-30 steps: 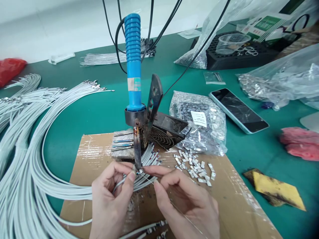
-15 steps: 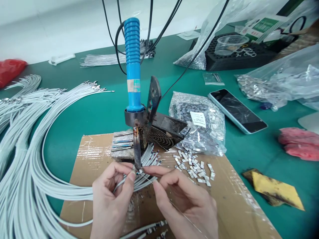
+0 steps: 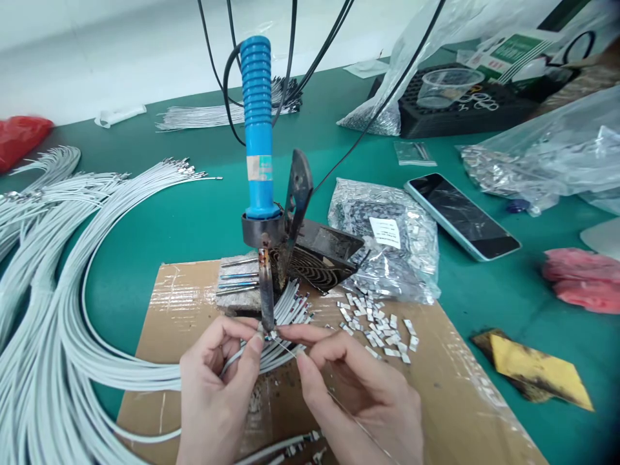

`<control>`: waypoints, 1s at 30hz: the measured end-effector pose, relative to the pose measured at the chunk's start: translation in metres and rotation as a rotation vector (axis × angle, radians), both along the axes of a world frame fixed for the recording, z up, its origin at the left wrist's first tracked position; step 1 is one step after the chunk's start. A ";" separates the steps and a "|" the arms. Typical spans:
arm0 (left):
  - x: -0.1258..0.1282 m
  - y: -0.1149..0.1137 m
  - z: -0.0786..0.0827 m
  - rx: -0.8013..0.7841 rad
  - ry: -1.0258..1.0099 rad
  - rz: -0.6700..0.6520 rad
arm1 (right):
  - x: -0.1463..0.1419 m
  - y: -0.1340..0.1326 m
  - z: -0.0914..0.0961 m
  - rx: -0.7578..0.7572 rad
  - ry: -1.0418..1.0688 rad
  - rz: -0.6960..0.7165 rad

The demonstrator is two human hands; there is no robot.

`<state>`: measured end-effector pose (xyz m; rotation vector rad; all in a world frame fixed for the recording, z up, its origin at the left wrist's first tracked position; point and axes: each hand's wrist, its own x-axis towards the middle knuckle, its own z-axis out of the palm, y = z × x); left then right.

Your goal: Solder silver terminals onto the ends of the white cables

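A blue-handled soldering iron [image 3: 257,123] stands tip-down in a dark metal holder, with its tip between my hands. Thumb and forefinger of my left hand [image 3: 217,381] pinch the end of a white cable [image 3: 233,359] just left of the tip. My right hand [image 3: 356,384] holds a thin solder wire [image 3: 345,409] that runs from the tip down across my palm. A tiny metal piece [image 3: 274,334] sits at the tip, beside my right forefinger; its details are too small to make out. Behind my fingers lies a bundle of cable ends [image 3: 293,307].
Small metal tabs [image 3: 382,329] are scattered on the cardboard [image 3: 169,290]. Long white cables [image 3: 72,310] curve along the left. A bag of parts [image 3: 382,239], a phone [image 3: 462,216] and a yellow sponge [image 3: 537,368] lie on the right. A fan [image 3: 320,255] stands behind the iron.
Almost nothing differs. My right thumb and the solder wire have shifted very slightly; my left hand stays at the iron's tip.
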<state>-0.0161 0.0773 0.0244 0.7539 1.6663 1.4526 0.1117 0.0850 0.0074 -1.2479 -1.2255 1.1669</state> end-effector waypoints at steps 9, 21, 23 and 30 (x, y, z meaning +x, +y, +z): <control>0.000 -0.002 0.001 -0.005 0.014 0.002 | 0.000 0.002 0.000 0.077 -0.019 -0.019; -0.001 -0.002 -0.002 -0.002 0.016 -0.009 | 0.000 -0.002 -0.002 0.011 0.004 0.001; -0.001 -0.002 -0.003 0.001 0.017 -0.014 | 0.000 -0.001 -0.002 0.028 -0.015 0.000; -0.001 -0.002 -0.002 0.022 0.009 -0.016 | -0.002 -0.001 0.001 0.041 -0.004 -0.028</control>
